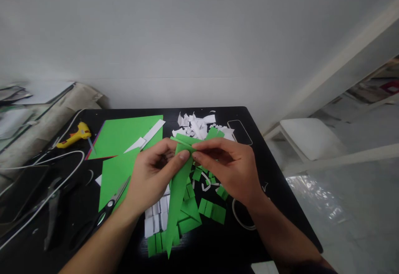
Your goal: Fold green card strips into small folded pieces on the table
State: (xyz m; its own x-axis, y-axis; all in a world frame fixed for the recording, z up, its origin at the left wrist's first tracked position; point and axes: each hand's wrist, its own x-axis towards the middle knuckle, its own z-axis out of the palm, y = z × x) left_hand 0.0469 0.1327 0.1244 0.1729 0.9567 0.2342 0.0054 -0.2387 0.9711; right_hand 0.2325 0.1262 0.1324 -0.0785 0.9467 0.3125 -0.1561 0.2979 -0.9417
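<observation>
Head view: both bare hands meet above a black table [274, 191], sharing one piece of paper.
Left hand [152, 174]: thumb and forefinger are clamped on the upper end of the green paper strip [176, 199], with the thumb pad flat on top.
Right hand [230, 170]: thumb and forefinger are pressed together on that same end, almost tip to tip with the left thumb; the other fingers curl behind.
Green paper strip: long and narrow, it runs from the fingertips down toward the person and ends in a point. Its folded top pokes out just beyond the fingers.
Green scraps [212, 209]: small squares lie scattered under and below the right-hand fingers.
White scraps [196, 126]: a heap sits just beyond the fingertips.
White slips [156, 220]: a row lies below the left palm, partly under the strip.
Green sheets [124, 135]: they lie flat to the left of the left knuckles.
Scissors [109, 209]: beside the left wrist, with the blades on the nearer sheet.
Glue gun [75, 135]: yellow, well out to the left of the fingers, past the sheets.
Phone [239, 132]: dark, beyond the right knuckles and beside the white heap.
</observation>
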